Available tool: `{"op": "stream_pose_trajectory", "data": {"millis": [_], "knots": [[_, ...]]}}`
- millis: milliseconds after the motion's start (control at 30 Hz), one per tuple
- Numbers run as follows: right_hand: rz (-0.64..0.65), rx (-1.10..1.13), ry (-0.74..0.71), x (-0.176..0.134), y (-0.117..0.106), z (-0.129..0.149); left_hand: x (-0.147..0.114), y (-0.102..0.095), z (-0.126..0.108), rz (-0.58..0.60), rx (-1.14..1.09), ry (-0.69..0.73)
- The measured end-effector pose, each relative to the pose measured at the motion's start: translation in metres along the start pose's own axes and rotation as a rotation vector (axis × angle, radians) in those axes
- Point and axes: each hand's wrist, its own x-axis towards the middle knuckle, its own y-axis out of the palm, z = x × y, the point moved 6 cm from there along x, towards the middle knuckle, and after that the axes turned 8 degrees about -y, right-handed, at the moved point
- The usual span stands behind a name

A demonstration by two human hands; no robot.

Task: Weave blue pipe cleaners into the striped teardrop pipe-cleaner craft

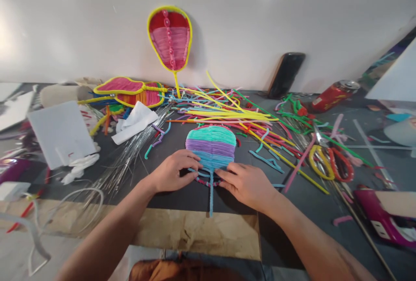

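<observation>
A fan-shaped piece woven from pipe cleaners (210, 143) lies on the dark table in front of me. Mint green runs across its top, purple its middle and blue its lower part. A blue stem points down towards the front edge, and a dark pink beaded rim curves around the bottom. My left hand (177, 170) pinches the lower left side, with thumb and fingers around a blue strand there. At the lower right, beside the stem, my right hand (245, 183) has its thumb and fingertips closed on the edge. The fingertips partly hide both contact spots.
Loose pipe cleaners (227, 114) are heaped behind the piece. A finished pink-and-red fan (170, 38) leans on the wall. To the right are a phone (286, 75), a red can (335, 95), scissors (340, 165) and a magenta glue gun (373, 214). Metallic wires (130, 155) lie left.
</observation>
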Motion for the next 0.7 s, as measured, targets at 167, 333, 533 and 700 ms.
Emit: {"op": "stream_pose_trajectory", "data": {"millis": [167, 333, 533, 700], "knots": [[-0.046, 0.018, 0.025, 0.001, 0.001, -0.007, 0.003, 0.001, 0.001, -0.016, 0.013, -0.016], [0.009, 0.022, 0.029, 0.002, 0.003, -0.005, 0.004, 0.003, 0.004, -0.034, -0.020, -0.045], [-0.006, 0.151, 0.048, -0.007, 0.000, -0.017, 0.002, 0.002, 0.016, -0.080, -0.072, -0.269], [0.009, 0.110, 0.036, -0.008, -0.002, -0.013, 0.001, 0.000, 0.035, -0.284, -0.439, -0.516]]}}
